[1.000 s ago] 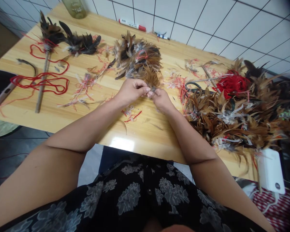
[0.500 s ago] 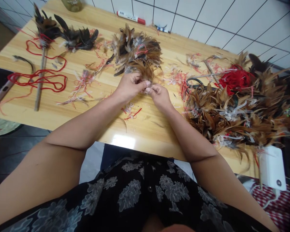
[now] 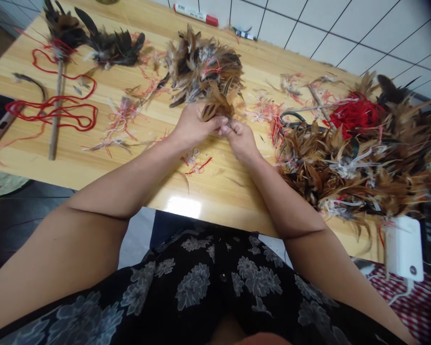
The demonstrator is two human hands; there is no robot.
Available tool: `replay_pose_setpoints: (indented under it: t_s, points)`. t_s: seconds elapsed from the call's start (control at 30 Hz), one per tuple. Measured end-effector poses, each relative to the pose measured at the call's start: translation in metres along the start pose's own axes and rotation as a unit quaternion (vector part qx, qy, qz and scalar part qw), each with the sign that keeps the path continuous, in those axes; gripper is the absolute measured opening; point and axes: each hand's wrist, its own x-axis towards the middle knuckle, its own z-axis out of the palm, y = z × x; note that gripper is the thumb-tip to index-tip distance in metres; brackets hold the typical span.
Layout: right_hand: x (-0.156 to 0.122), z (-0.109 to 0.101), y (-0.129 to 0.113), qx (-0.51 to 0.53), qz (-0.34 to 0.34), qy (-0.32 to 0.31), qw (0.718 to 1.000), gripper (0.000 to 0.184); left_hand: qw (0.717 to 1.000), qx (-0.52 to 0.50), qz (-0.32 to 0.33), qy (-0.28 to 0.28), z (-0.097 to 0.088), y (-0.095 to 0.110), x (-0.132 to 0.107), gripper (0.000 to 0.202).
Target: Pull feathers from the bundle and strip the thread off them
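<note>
Fingers (image 3: pixel 221 123) of the left hand (image 3: pixel 194 125) are closed on the base of a small brown feather bunch (image 3: pixel 218 101), and those of the right hand (image 3: pixel 242 138) pinch at the same spot, the two thumbs meeting. This bunch is at the middle of the wooden surface (image 3: pixel 237 201), in front of a larger feather cluster (image 3: pixel 201 64). At the far left edge, only the bottom of what looks like a glass container (image 3: pixel 107 1) shows; its contents cannot be made out. Near the tiled wall lies a white marker (image 3: pixel 192 14) with a red cap and small dark print, too small to read; a blue-and-white item (image 3: pixel 244 33) lies beside it. To the right, red string (image 3: pixel 357 115) sits against a heap of brown feathers (image 3: pixel 326 167). A white device (image 3: pixel 404 247) bears a round dark mark, also illegible.
</note>
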Motion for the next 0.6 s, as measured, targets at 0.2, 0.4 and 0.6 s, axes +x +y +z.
replay_pose_setpoints:
  t_s: [0.2, 0.4, 0.6]
  points:
    - [0.007, -0.014, 0.007, 0.052, 0.065, 0.035, 0.996, 0.05, 0.993, 0.052, 0.041, 0.094, -0.03, -0.016, 0.016, 0.043]
    - [0.013, -0.023, 0.003, 0.094, 0.095, 0.055, 0.99, 0.05, 0.981, 0.186, 0.048, 0.038, -0.049, -0.034, 0.024, 0.029]
    - [0.015, -0.023, 0.005, 0.081, 0.078, 0.082, 0.99, 0.049, 0.966, 0.241, 0.087, -0.028, -0.059, -0.042, 0.021, 0.02]
